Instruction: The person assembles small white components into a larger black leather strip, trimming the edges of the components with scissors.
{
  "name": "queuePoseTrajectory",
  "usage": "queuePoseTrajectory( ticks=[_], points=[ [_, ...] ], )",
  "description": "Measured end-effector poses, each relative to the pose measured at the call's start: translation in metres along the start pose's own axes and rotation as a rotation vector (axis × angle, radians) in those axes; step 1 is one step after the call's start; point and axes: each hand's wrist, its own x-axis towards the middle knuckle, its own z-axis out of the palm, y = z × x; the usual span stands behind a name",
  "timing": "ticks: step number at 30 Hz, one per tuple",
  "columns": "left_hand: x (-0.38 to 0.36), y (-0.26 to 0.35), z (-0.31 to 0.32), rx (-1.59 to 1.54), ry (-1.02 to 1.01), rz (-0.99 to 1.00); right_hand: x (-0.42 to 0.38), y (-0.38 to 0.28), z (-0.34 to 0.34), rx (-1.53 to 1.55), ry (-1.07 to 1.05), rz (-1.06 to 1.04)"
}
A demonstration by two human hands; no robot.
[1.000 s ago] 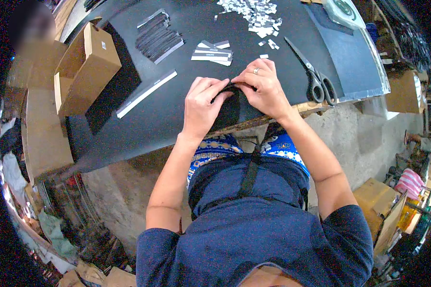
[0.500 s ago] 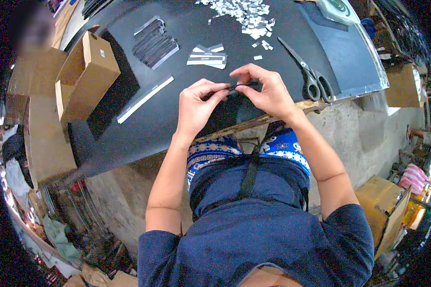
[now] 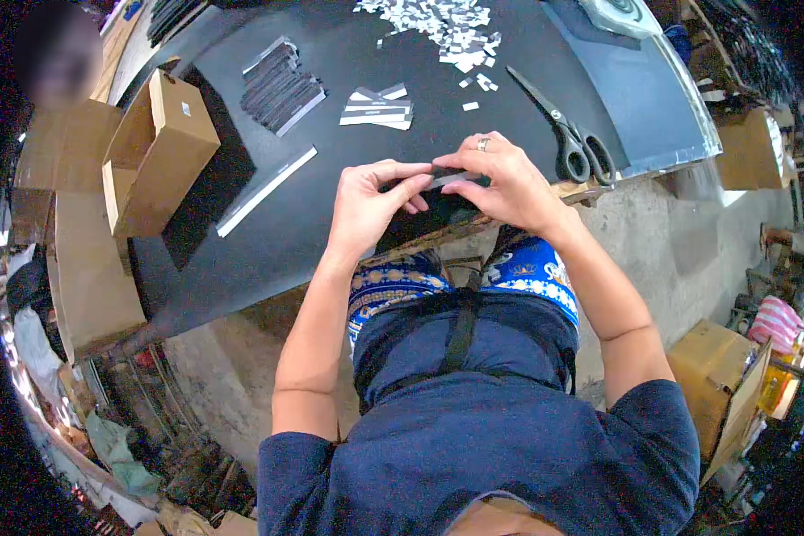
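Note:
Near the table's front edge, a small grey-and-dark strip [image 3: 449, 180] spans the gap between my two hands. My left hand [image 3: 366, 198] pinches its left end between thumb and fingers. My right hand [image 3: 512, 183], with a ring on one finger, has its thumb below and its fingers above the strip's right part. Beyond the hands lies a small pile of white-and-dark label strips [image 3: 377, 109]. One long white strip [image 3: 266, 192] rests by itself to the left. Black-handled scissors [image 3: 567, 134] lie to the right of my right hand, blades pointing away.
A bundle of dark strips [image 3: 283, 89] lies at the back left, near an open cardboard box [image 3: 174, 152]. Many small white cut pieces [image 3: 456, 31] are scattered at the back. A blue-grey sheet [image 3: 639, 98] covers the table's right side. Another cardboard box [image 3: 710, 375] stands on the floor at right.
Both hands have turned at the wrist, and the piece between them now shows a lighter grey face. The right hand's fingers have rolled over, bringing the ring into sight. The whole view has shifted slightly.

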Motion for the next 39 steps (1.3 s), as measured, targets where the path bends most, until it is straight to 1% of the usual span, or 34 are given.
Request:
queuePoseTrajectory(
  ticks=[3, 5, 7, 8, 10, 12, 13, 15, 16, 18, 19, 20, 23, 24, 26, 27, 28, 30, 31, 33, 34, 36, 38, 39],
  points=[
    [-0.001, 0.0, -0.001, -0.022, -0.026, -0.031, -0.002, 0.002, 0.0, -0.002, -0.037, 0.018],
    [0.001, -0.002, -0.002, -0.11, -0.033, -0.118, -0.003, 0.003, -0.007, -0.022, -0.041, 0.022],
    [0.002, 0.001, -0.005, -0.145, -0.017, -0.137, -0.004, 0.002, -0.016, 0.057, 0.15, 0.01],
    [0.002, 0.002, -0.008, -0.178, 0.008, -0.163, -0.01, 0.008, -0.024, -0.019, 0.208, 0.074],
    [0.006, 0.0, -0.014, -0.21, 0.014, -0.151, -0.022, 0.024, -0.049, -0.35, 0.274, 0.228],
    [0.01, 0.001, -0.019, -0.291, 0.014, -0.191, -0.038, 0.032, -0.072, -0.539, 0.234, 0.42],
    [0.014, -0.001, -0.02, -0.314, 0.007, -0.194, -0.045, 0.037, -0.078, -0.546, 0.234, 0.408],
    [0.018, 0.004, -0.02, -0.334, 0.005, -0.2, -0.057, 0.047, -0.08, -0.433, 0.101, 0.633],
    [0.02, 0.006, -0.019, -0.348, 0.001, -0.217, -0.059, 0.05, -0.082, -0.442, 0.103, 0.628],
    [0.024, 0.008, -0.016, -0.337, 0.013, -0.21, -0.062, 0.05, -0.085, -0.456, 0.038, 0.583],
    [0.027, 0.009, -0.014, -0.319, 0.024, -0.205, -0.061, 0.045, -0.088, -0.414, -0.001, 0.628],
    [0.028, 0.01, -0.013, -0.323, 0.021, -0.201, -0.062, 0.043, -0.088, -0.421, 0.001, 0.629],
    [0.032, 0.015, -0.009, -0.3, 0.035, -0.2, -0.056, 0.03, -0.091, -0.504, 0.002, 0.734],
    [0.033, 0.015, -0.009, -0.304, 0.048, -0.194, -0.055, 0.03, -0.094, -0.515, 0.008, 0.735],
    [0.034, 0.016, -0.009, -0.311, 0.06, -0.187, -0.055, 0.035, -0.095, -0.413, -0.021, 0.825],
    [0.034, 0.016, -0.01, -0.322, 0.061, -0.172, -0.057, 0.032, -0.094, -0.42, 0.055, 0.747],
    [0.034, 0.016, -0.011, -0.333, 0.066, -0.157, -0.057, 0.03, -0.097, -0.42, 0.052, 0.742],
    [0.032, 0.016, -0.015, -0.346, 0.08, -0.164, -0.055, 0.023, -0.103, -0.071, 0.074, 0.876],
    [0.032, 0.016, -0.016, -0.357, 0.086, -0.171, -0.057, 0.022, -0.1, -0.071, 0.07, 0.874],
    [0.032, 0.014, -0.017, -0.361, 0.099, -0.17, -0.062, 0.017, -0.091, 0.596, 0.199, 0.788],
    [0.032, 0.014, -0.017, -0.363, 0.109, -0.167, -0.062, 0.008, -0.083, 0.596, 0.2, 0.792],
    [0.034, 0.014, -0.017, -0.378, 0.1, -0.16, -0.058, -0.013, -0.064, 0.693, 0.245, 0.791],
    [0.035, 0.013, -0.016, -0.395, 0.096, -0.153, -0.06, -0.022, -0.053, 0.95, 0.204, 0.859],
    [0.034, 0.015, -0.014, -0.39, 0.093, -0.147, -0.061, -0.023, -0.047, 0.959, 0.173, 0.873]
  ],
)
